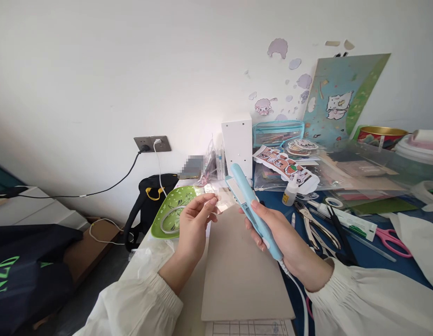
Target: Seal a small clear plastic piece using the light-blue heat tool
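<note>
In the head view my left hand pinches a small clear plastic film between thumb and fingers. My right hand is wrapped round a light blue mini hair straightener, tilted up to the left. Its two plates stand slightly apart at the tip, close to the film's right side. A white cord runs down from the handle. Below both hands lies a beige board on the table. A green patterned tray holding a white cable sits beside my left hand.
Pliers, pink-handled scissors, a white tube and a small bottle lie right of the board. A white box stands behind. A black bag is left of the tray, below a wall socket.
</note>
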Tool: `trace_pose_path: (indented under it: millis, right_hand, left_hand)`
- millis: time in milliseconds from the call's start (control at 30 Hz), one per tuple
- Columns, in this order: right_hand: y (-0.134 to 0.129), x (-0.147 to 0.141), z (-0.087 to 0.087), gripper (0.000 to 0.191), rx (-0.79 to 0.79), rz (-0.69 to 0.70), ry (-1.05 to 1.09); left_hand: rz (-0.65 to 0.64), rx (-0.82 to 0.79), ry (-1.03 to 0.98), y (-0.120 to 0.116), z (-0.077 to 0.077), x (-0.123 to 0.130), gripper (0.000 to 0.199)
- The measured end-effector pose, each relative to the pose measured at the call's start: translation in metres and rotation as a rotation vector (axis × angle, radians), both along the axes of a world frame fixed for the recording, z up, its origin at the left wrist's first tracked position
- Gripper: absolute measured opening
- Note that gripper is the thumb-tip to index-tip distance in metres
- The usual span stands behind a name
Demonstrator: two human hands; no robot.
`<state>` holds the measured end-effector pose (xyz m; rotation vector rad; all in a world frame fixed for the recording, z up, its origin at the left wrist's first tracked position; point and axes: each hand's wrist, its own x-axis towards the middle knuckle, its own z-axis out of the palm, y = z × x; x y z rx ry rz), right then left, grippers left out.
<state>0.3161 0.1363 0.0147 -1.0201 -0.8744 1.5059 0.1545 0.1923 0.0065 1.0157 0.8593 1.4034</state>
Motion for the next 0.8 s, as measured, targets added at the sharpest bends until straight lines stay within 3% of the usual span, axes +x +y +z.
trace_pose_path:
  millis: [233, 800]
  right_hand:
    - [0.000, 0.001, -0.003, 0.049, 0.081, 0.065, -0.019]
    - [-0.004, -0.001, 0.005, 0.045, 0.103, 0.069, 0.028]
  left_hand:
    - [-0.042, -0.050, -0.070, 0.002, 0.001, 0.000, 0.018]
    - [-0.236, -0.216, -0.308, 0.001, 0.012, -0.002, 0.018]
